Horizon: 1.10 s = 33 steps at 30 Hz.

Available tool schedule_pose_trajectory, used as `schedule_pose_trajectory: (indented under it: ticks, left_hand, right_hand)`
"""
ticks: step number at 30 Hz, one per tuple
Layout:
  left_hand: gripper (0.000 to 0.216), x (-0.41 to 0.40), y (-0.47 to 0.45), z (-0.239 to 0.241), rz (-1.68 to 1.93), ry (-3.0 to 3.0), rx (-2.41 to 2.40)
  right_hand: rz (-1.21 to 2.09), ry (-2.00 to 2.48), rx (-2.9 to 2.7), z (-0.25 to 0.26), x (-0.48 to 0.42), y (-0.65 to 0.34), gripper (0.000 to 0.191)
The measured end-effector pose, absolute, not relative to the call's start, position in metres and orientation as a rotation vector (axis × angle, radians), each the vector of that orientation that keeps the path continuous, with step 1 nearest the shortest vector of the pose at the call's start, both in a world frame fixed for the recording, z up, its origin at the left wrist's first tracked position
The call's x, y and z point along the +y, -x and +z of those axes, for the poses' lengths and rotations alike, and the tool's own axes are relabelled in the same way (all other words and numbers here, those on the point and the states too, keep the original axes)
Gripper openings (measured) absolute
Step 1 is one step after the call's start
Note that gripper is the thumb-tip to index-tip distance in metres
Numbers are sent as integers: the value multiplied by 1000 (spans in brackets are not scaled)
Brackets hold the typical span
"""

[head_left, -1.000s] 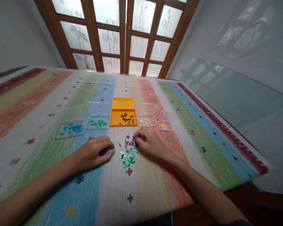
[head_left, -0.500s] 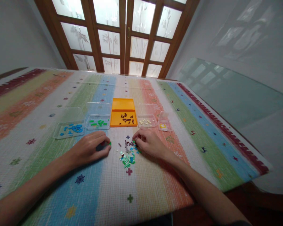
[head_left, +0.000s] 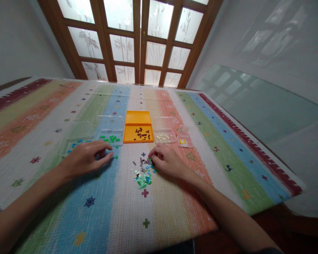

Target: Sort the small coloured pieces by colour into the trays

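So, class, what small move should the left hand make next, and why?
Probably pinch the loose green piece and lift it into the clear box behind it: the piece sits outside that box, which holds green pieces, and the left hand is close, its grip open.

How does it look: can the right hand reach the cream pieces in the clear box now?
Probably yes: the cream pieces lie just beyond the right hand, the lid of their clear box is tipped back, and nothing seems between.

From my end I make out a dark sleeve (head_left: pixel 269 251) on the right arm (head_left: pixel 222 204), past the near edge of the tablecloth (head_left: pixel 127 218).
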<state>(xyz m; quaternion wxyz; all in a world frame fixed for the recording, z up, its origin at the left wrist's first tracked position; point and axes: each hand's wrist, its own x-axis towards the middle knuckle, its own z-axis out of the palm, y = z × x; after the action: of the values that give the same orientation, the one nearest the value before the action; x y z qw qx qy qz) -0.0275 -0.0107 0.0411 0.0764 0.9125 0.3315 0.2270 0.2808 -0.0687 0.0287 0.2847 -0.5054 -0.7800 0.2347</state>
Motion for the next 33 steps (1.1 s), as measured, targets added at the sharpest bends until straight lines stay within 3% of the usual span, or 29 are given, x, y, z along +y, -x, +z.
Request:
schedule_pose_trajectory:
  ticks: [8, 18, 33]
  left_hand:
    - [31, -20, 15, 31, 429, -2707, 1020]
    - [23, -5, 30, 46, 1022, -2659, 1466]
    - [9, 11, 27, 35, 1010, -2648, 1467]
  right_hand:
    - [624, 1357, -2092, 28, -68, -280, 22]
    - [623, 1346, -2091, 28, -69, -280, 21]
    - [630, 1364, -2095, 30, -68, -279, 22]
